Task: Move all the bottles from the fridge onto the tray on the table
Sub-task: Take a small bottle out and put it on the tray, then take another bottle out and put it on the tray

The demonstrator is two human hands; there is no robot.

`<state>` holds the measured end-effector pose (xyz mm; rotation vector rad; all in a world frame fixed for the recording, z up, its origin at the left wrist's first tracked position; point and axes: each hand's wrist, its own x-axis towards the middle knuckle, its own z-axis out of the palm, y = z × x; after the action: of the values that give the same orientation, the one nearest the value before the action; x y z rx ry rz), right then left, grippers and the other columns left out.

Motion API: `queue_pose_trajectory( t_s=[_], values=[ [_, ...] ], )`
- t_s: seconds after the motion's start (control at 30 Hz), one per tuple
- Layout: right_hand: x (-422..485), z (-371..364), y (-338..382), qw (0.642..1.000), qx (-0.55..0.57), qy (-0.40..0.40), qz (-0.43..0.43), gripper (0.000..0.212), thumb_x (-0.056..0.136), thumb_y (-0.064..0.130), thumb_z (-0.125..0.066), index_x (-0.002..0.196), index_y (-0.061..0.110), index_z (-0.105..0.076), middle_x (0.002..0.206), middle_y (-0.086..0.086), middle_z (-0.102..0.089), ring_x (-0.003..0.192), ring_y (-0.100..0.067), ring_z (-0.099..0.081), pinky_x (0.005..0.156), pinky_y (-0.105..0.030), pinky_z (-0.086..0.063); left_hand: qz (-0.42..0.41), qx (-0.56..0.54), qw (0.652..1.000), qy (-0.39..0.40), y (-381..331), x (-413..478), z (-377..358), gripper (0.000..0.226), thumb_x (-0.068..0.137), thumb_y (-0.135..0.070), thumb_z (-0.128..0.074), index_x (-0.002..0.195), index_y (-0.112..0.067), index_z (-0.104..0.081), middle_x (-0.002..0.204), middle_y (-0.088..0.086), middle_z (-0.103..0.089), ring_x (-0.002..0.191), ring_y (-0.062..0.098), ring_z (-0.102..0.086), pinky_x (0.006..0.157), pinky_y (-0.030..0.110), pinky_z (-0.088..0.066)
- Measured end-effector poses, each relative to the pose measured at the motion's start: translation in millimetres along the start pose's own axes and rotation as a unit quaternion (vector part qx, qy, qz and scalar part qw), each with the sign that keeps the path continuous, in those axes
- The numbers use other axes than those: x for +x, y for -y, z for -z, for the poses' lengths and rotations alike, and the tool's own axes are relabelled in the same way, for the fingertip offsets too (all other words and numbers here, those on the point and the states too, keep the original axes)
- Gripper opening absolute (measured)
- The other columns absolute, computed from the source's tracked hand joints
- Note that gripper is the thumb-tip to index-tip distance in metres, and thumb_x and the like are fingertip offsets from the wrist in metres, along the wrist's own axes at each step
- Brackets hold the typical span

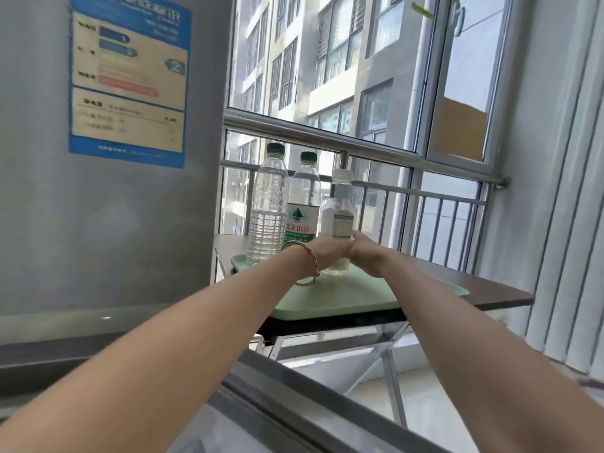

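Three clear plastic bottles stand upright, long axes vertical and caps up, at the far left end of a pale green tray [343,299] on a dark folding table [483,289] beside a window. The leftmost bottle [266,204], green-capped, carries no label. The middle bottle [304,204], also green-capped, wears a white-and-green label with a mountain emblem and red Chinese characters (the line reads 农夫山泉, partly hidden by the wrist). The third, a shorter white-capped bottle [340,217], bears a green-bordered panel of print too small to read.

Both bare arms reach forward to that third bottle. The left hand [330,253], a twisted metal bangle [304,263] on its wrist, and the right hand [364,253] close around its lower half from either side, fingers wrapped against the plastic; its base meets the tray.

At left rises the grey fridge [108,207], carrying a blue-bordered energy sticker [127,80] marked with a "2"; its remaining text is blurred. A steel railing [376,148] crosses the window behind the bottles.
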<state>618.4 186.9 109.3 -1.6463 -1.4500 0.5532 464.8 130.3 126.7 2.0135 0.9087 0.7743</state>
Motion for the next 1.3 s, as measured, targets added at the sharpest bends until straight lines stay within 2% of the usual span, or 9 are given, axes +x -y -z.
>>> queue_pose_trajectory(
  t_s=[0.07, 0.1, 0.2, 0.27, 0.43, 0.77, 0.97, 1.2, 1.3],
  values=[
    [9.3, 0.4, -4.3, 1.0, -0.016, 0.006, -0.01, 0.058, 0.069, 0.019, -0.076, 0.125, 0.016, -0.061, 0.123, -0.007, -0.066, 0.114, -0.023, -0.061, 0.104, -0.04, -0.046, -0.002, 0.022, 1.0, -0.018, -0.8, -2.4, -1.7, 0.044, 0.103, -0.02, -0.034, 0.145, -0.005, -0.034, 0.136, 0.014, -0.049, 0.122, 0.024, -0.048, 0.095, 0.028, -0.041],
    [23.4, 3.4, -15.0, 1.0, -0.019, -0.005, -0.022, 0.074, 0.061, 0.033, -0.083, 0.129, 0.019, -0.057, 0.124, -0.005, -0.065, 0.114, -0.023, -0.061, 0.102, -0.042, -0.048, -0.002, 0.035, 0.999, -0.017, -0.7, -2.8, -1.7, 0.045, 0.103, -0.02, -0.034, 0.145, -0.005, -0.033, 0.138, 0.015, -0.047, 0.121, 0.025, -0.047, 0.095, 0.027, -0.043],
    [25.7, 4.6, -15.0, 0.994, -0.045, -0.095, -0.024, 0.106, 0.055, 0.043, -0.081, 0.144, 0.014, -0.032, 0.133, -0.01, -0.055, 0.119, -0.03, -0.056, 0.099, -0.047, -0.05, -0.008, 0.062, 0.998, 0.0, -0.8, -3.4, 6.5, 0.043, 0.1, -0.022, -0.04, 0.139, -0.003, -0.044, 0.105, 0.013, -0.058, 0.088, 0.023, -0.057, 0.057, 0.02, -0.04],
    [-25.3, -4.7, 23.2, 0.978, -0.123, -0.169, 0.001, 0.088, 0.072, 0.032, -0.073, 0.144, 0.007, -0.029, 0.136, -0.018, -0.048, 0.124, -0.036, -0.051, 0.102, -0.048, -0.047, -0.006, 0.1, 0.995, -0.02, 1.2, -3.4, 12.5, 0.044, 0.099, -0.027, -0.04, 0.127, 0.004, -0.053, 0.088, 0.011, -0.054, 0.068, 0.019, -0.051, 0.053, 0.025, -0.036],
    [-81.6, -19.6, 65.1, 0.946, -0.218, -0.225, 0.082, 0.052, 0.086, 0.023, -0.062, 0.131, 0.006, -0.041, 0.126, -0.017, -0.053, 0.113, -0.032, -0.053, 0.091, -0.038, -0.045, -0.026, 0.175, 0.983, -0.05, -9.4, -37.8, 31.1, 0.043, 0.1, -0.029, -0.034, 0.12, 0.002, -0.055, 0.12, 0.023, -0.06, 0.101, 0.034, -0.058, 0.087, 0.039, -0.046],
    [-182.5, -93.1, 135.6, 0.951, -0.254, -0.106, 0.139, 0.053, 0.09, 0.023, -0.058, 0.137, 0.01, -0.037, 0.127, -0.018, -0.058, 0.108, -0.035, -0.06, 0.089, -0.044, -0.053, -0.045, 0.302, 0.948, -0.091, -5.8, -165.8, 99.8, 0.06, 0.099, -0.035, -0.043, 0.152, -0.018, -0.022, 0.153, 0.012, -0.037, 0.137, 0.028, -0.041, 0.108, 0.035, -0.036],
    [-218.7, -174.5, 156.5, 0.947, -0.266, -0.022, 0.179, 0.054, 0.087, 0.023, -0.062, 0.134, 0.006, -0.041, 0.126, -0.019, -0.061, 0.114, -0.038, -0.059, 0.085, -0.035, -0.046, -0.011, 0.309, 0.946, -0.096, 38.2, -233.6, 139.5, 0.052, 0.091, -0.025, -0.051, 0.142, -0.018, -0.042, 0.139, 0.009, -0.055, 0.125, 0.027, -0.052, 0.099, 0.03, -0.041],
    [-230.3, -290.1, 149.2, 0.928, -0.279, 0.151, 0.194, 0.065, 0.085, 0.025, -0.063, 0.142, 0.003, -0.039, 0.141, -0.02, -0.052, 0.13, -0.037, -0.049, 0.101, -0.033, -0.038, 0.065, 0.358, 0.929, -0.061, 125.2, -284.5, 177.8, 0.048, 0.075, -0.022, -0.055, 0.123, -0.018, -0.061, 0.125, 0.005, -0.064, 0.117, 0.028, -0.059, 0.098, 0.036, -0.048],
    [-231.5, -332.9, 139.8, 0.908, -0.286, 0.217, 0.215, 0.06, 0.096, 0.016, -0.054, 0.149, 0.005, -0.028, 0.153, -0.016, -0.038, 0.141, -0.03, -0.035, 0.105, -0.021, -0.026, 0.05, 0.434, 0.894, -0.096, 156.1, -295.7, 182.1, 0.048, 0.072, -0.013, -0.051, 0.118, -0.022, -0.064, 0.121, 0.0, -0.064, 0.111, 0.024, -0.061, 0.091, 0.039, -0.052]
  ],
)
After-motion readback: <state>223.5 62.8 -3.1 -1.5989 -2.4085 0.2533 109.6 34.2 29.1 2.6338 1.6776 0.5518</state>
